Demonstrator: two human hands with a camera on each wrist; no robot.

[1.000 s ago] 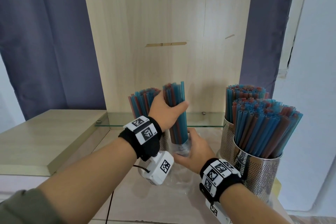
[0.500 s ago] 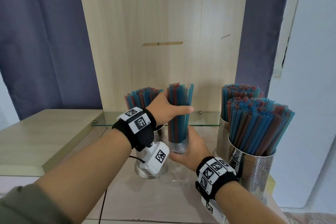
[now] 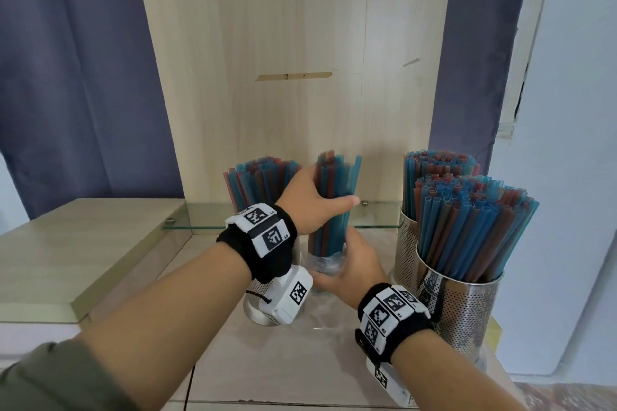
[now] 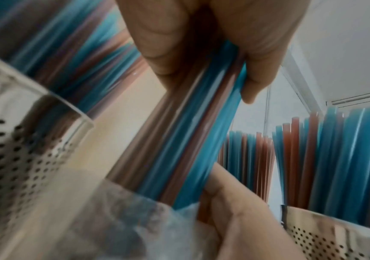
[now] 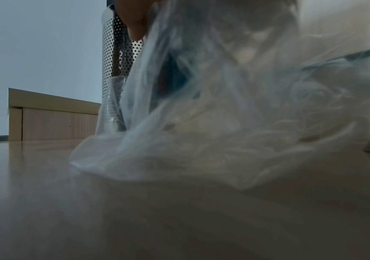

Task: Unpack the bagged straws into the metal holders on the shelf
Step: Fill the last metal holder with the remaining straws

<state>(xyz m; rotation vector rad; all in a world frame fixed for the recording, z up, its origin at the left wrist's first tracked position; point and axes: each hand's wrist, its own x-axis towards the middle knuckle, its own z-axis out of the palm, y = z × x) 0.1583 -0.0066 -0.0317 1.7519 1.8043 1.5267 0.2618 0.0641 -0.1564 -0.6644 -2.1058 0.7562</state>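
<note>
The left hand (image 3: pixel 314 207) was wrapped around the upper middle of an upright bundle of blue and reddish-brown plastic straws (image 3: pixel 334 210), thumb on one side and fingers on the other, as the left wrist view showed clearly. The right hand (image 3: pixel 354 269) gripped the crumpled clear plastic bag (image 3: pixel 325 264) bunched round the foot of the bundle; the bag's loose end trailed onto the pale wooden shelf (image 3: pixel 283 360). The bundle stood between a perforated shiny metal holder on the left (image 3: pixel 255 305), already carrying straws, and two full perforated metal holders on the right (image 3: pixel 467 310).

The step in hand appeared to be stripping the bag off: one hand steadying the straws, the other drawing the plastic downward. Next, the bag probably needed to come fully clear while the left grip stayed tight enough to keep the straws together. The freed bundle could then be lifted over the left holder's rim and lowered in beside the straws already there.
</note>
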